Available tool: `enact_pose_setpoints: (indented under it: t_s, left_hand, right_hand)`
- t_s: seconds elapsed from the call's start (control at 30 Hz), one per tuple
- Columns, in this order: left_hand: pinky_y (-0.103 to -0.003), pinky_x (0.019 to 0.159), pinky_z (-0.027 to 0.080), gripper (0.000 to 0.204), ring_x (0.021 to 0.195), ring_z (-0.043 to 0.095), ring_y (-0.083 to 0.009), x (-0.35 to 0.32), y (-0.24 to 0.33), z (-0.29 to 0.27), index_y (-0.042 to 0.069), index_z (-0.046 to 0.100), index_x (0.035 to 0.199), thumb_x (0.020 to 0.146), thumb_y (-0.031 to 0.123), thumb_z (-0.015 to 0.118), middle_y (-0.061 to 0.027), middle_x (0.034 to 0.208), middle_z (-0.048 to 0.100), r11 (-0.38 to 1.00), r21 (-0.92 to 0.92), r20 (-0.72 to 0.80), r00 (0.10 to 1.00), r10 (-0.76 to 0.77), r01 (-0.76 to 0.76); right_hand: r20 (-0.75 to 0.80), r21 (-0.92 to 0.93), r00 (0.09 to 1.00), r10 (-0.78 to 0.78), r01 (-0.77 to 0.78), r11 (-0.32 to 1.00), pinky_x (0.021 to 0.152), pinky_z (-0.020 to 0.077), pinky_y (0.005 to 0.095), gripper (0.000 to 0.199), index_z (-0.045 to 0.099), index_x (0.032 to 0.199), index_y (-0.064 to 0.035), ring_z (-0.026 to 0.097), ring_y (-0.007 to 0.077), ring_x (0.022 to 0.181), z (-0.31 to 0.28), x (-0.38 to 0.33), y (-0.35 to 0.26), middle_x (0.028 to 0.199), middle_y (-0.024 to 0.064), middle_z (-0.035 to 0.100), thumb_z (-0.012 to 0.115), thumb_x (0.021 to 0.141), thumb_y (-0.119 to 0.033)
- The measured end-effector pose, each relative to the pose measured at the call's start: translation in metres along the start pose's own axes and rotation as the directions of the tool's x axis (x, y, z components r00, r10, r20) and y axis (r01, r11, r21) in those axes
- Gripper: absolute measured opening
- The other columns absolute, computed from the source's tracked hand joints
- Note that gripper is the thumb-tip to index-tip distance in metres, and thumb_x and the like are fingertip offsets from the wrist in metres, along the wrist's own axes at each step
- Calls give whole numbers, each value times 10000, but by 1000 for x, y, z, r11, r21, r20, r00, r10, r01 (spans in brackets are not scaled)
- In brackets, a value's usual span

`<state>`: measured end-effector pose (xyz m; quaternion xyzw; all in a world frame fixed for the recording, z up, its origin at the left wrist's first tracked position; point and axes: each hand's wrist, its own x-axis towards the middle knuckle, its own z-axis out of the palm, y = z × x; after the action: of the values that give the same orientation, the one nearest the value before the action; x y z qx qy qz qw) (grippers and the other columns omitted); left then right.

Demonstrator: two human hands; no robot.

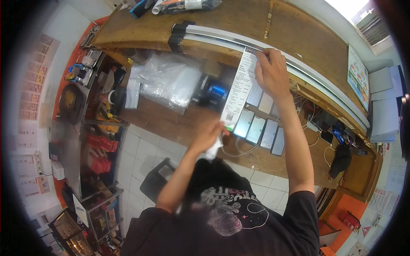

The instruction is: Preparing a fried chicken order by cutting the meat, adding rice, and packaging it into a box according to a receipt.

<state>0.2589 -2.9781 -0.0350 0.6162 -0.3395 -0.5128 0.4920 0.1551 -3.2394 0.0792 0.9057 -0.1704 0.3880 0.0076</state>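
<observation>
My right hand (271,72) presses the top end of a long white paper slip (239,87) against the metal rail (239,40) at the edge of the wooden counter. My left hand (209,135) pinches the slip's lower end, and something white hangs beneath its fingers. The slip hangs stretched between both hands, in front of a row of several phones (260,128) lying on the lower shelf.
Clear plastic bags (168,81) lie on the lower shelf to the left. Cables (318,136) and a dark pouch (341,160) sit at the right. A metal rack (96,128) with red and yellow items stands left. A white tiled floor (141,153) lies below.
</observation>
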Motion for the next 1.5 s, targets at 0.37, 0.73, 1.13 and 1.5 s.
enact_pose_setpoints:
  t_s: [0.37, 0.73, 1.13, 1.5]
  left_hand:
    - [-332, 947, 473, 526, 1104, 566, -167, -17, -2, -6, 53, 459, 1290, 801, -15, 640, -88, 1223, 574, 980, 165, -174, 975, 141, -112]
    - [-372, 1109, 389, 212, 1220, 487, -190, -207, -7, -83, 61, 426, 895, 884, -45, 610, -98, 1226, 492, 896, -78, -495, 797, 346, -438]
    - [-288, 837, 543, 634, 1082, 595, -168, -494, -16, -55, 70, 331, 1391, 869, -22, 679, -122, 1303, 460, 875, 355, -932, -55, 357, -329]
    - [-247, 777, 527, 372, 1082, 630, -167, -682, -61, 38, 27, 447, 1196, 890, -65, 639, -94, 1217, 525, 929, 115, -950, -314, -2, -353]
  right_hand:
    - [50, 241, 970, 239, -244, 939, 922, 416, 453, 329, 558, 1171, 9, 511, 408, 1038, -12, 1, -8, 1084, 224, 531, 569, 860, -100]
    - [800, 598, 486, -353, -699, 394, 912, 489, 347, 543, 465, 1344, 17, 601, 246, 1123, 14, -72, -307, 1167, 146, 605, 693, 860, -75]
    - [485, 829, 507, -713, -527, 189, 549, 449, 259, 171, 651, 987, 41, 587, 105, 606, -23, -59, -587, 706, 51, 644, 687, 895, -98]
    - [73, 854, 460, -885, -488, -183, 552, 447, 230, 157, 643, 1013, 26, 573, 75, 611, -112, -122, -791, 740, 23, 635, 661, 934, -108]
